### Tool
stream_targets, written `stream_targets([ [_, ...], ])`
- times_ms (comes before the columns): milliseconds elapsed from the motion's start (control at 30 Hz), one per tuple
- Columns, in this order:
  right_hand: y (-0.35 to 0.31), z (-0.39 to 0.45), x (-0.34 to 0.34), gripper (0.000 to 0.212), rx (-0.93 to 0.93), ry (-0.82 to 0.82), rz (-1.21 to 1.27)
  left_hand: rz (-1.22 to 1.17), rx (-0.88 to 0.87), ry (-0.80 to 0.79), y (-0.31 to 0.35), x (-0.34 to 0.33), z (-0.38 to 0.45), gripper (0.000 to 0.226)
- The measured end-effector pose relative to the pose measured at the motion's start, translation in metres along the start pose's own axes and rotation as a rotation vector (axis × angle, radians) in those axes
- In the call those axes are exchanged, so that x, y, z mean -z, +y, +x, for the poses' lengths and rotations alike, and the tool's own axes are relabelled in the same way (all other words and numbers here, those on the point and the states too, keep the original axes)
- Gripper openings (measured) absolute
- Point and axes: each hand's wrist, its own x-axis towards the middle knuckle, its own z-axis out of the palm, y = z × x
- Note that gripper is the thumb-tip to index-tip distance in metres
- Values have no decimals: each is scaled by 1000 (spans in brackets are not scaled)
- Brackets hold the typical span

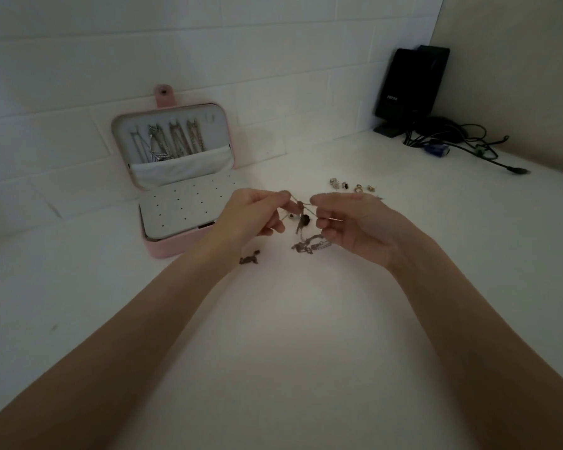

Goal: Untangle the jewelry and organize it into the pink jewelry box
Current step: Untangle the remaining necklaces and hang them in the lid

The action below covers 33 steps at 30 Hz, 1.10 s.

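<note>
My left hand [257, 211] and right hand [348, 219] each pinch a strand of the tangled chains [301, 222], lifted between them with the loose end [309, 246] trailing onto the white table [290, 336] just beneath my right fingers. The pink jewelry box [176, 245] stands open beyond my left hand, chains already hung in its lid. The tangle looks feather-light, limp and snag-prone, so I judge it best gripped close beside the knot, not yanked.

Home desk corner, white brick wall [273, 60], black speaker [410, 82], cables [468, 141]
</note>
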Motion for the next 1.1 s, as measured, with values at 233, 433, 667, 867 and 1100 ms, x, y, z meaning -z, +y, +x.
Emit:
stream_targets([
  [233,5,0,-1,6,147,57,-362,8,-8,33,1,-1,-1,29],
  [433,5,-1,-5,7,190,44,-334,50,-33,-8,2,-1,-2,20],
  [667,4,-2,-7,9,179,30,-337,80,-84,-16,-1,-1,-3,5],
  [867,2,-3,-3,9,184,32,-369,104,-153,-16,0,0,-2,10],
  [1100,-2,-3,-2,11,214,58,-396,107,-160,-118,1,5,-2,9],
])
